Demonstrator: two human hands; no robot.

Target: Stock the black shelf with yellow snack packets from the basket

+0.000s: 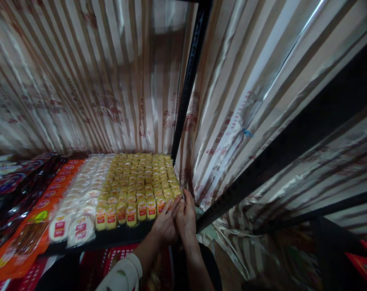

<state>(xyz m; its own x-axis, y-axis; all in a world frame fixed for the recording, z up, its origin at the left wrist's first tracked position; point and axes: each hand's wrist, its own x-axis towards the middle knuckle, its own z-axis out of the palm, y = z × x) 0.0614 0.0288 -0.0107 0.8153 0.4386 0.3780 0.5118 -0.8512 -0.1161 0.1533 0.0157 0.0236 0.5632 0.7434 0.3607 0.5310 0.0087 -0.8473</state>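
Closely, left hand (165,227) and right hand (186,218) meet at five o'clock of the yellow packets (141,182), fingers curled, hold hidden

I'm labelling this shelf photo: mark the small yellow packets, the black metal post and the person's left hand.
Small yellow packets (141,173): head view, middle of the rows.
Black metal post (188,85): head view, mid-shaft.
Left hand (165,226): head view, back of hand.

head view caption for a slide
Left hand and right hand meet at the front corner of a shelf of yellow packets, beside a striped curtain.
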